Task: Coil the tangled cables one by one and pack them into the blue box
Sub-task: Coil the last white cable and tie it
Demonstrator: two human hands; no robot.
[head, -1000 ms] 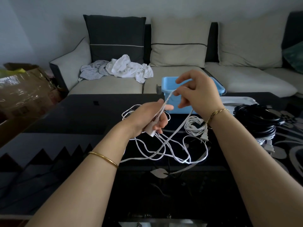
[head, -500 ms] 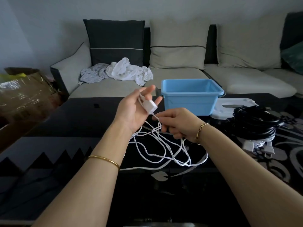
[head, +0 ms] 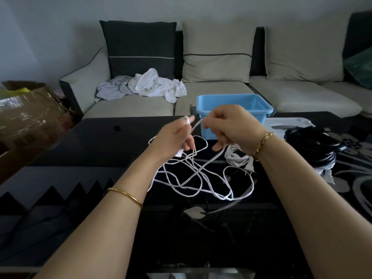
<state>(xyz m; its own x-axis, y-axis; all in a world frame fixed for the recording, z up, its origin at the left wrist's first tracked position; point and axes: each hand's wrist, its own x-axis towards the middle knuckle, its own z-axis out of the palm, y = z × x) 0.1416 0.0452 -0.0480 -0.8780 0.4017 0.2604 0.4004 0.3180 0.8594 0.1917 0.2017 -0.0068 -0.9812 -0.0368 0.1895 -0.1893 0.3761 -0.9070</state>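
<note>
White cable: mostly loose tangle on desk, near side of blue box. Since half second ago: right hand raised from desk level to front of box; left hand rolled palm-down. Reads as fresh wrap going on; coiling barely begun. Left fingers curled round strand and end block; right fingers pinched on strand. Held span short, long axis diagonal, rising toward box; tail drops back to tangle.
</note>
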